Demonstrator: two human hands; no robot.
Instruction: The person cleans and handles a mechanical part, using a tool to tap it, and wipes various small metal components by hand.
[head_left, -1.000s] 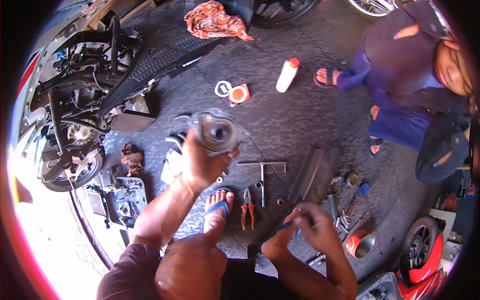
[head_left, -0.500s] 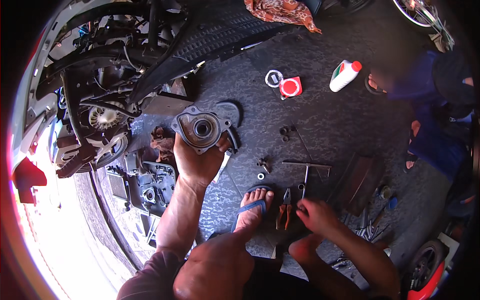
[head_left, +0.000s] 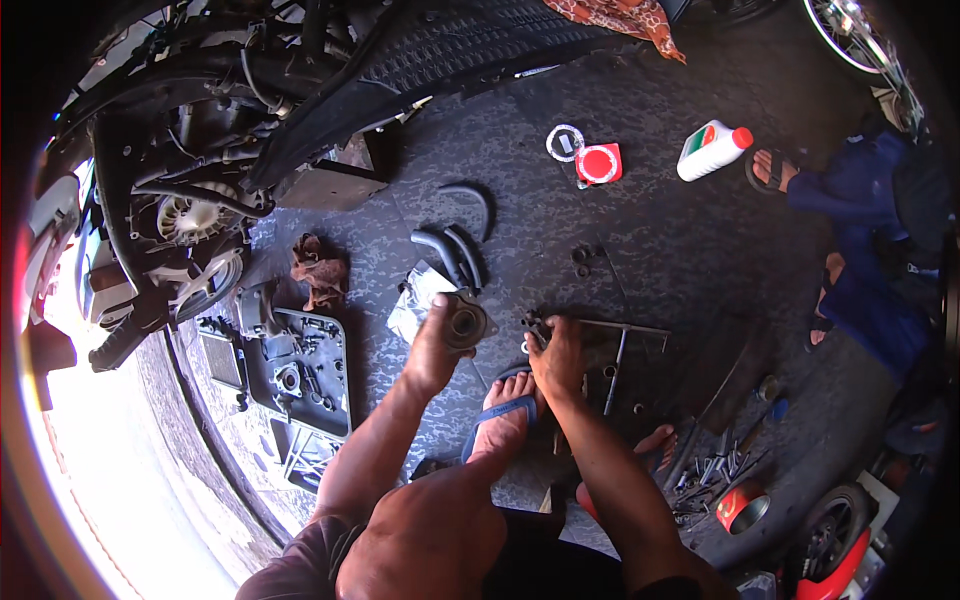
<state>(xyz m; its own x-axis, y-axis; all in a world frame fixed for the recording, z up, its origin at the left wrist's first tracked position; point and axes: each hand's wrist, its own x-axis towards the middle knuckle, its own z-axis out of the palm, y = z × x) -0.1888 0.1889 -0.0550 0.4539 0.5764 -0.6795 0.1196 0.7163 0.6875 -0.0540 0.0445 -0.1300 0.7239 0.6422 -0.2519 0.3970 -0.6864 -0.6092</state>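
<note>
My left hand (head_left: 432, 350) is closed round a metal housing with a round bore (head_left: 468, 322), the bore facing up. To its right, my right hand (head_left: 560, 362) has its fingers closed on a small dark metal part (head_left: 533, 322) near the floor. A white ring lies beside those fingertips, partly covered by them. Just right of my right hand, a T-handle wrench (head_left: 618, 362) rests on the floor. Curved black hoses (head_left: 440, 245) and a silvery sheet (head_left: 408, 308) lie beyond the housing. My right forearm covers most of the pliers.
A black tray of small parts (head_left: 343, 405) and a brown rag (head_left: 318, 275) lie at left, below a partly stripped scooter (head_left: 190, 190). A white bottle (head_left: 712, 152) and red box (head_left: 600, 164) stand farther off. Loose tools (head_left: 720, 470) lie at right, near another person's leg (head_left: 865, 290).
My left hand has lowered the housing toward me and to the right, and turned it. My right hand has moved forward from beside the pliers and closed on the small metal part.
</note>
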